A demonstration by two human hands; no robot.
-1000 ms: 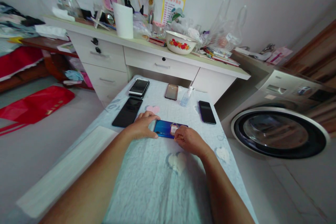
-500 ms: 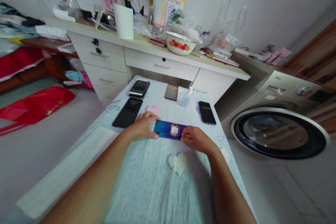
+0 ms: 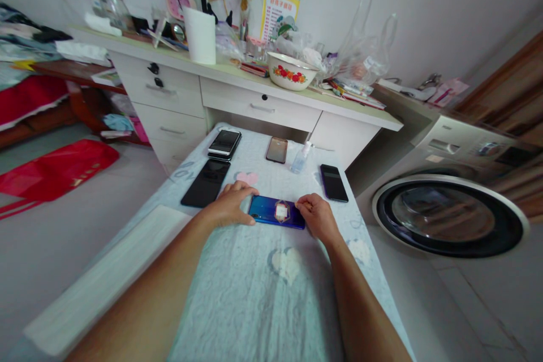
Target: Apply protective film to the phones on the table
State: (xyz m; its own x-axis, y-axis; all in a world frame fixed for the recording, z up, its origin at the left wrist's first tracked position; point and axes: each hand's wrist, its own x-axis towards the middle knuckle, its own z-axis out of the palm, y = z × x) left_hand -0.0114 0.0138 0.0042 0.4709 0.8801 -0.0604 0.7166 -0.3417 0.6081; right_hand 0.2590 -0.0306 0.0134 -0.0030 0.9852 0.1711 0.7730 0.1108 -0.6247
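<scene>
A blue-purple smartphone [image 3: 269,217] lies back up on the cloth-covered table, with a ring-shaped holder and a pale square [image 3: 281,212] on its back. My left hand [image 3: 232,203] grips its left end, thumb on the near edge and fingers on the far edge. Curled fingers of my right hand [image 3: 314,214] touch the phone's far right corner. Whatever they hold, if anything, is hidden. Beyond the phone are a brown phone case [image 3: 276,150] and a clear spray bottle [image 3: 301,158].
A dark phone [image 3: 334,183] lies at the right, a large black one [image 3: 206,182] at the left, stacked phones [image 3: 224,143] behind it. A long white strip [image 3: 110,274] runs along the left table edge. A white desk [image 3: 254,103] stands behind; a washing machine [image 3: 449,141] is on the right.
My right hand has shifted from the phone's near right corner up to its far right corner, uncovering the right end. My left hand stays on the left end.
</scene>
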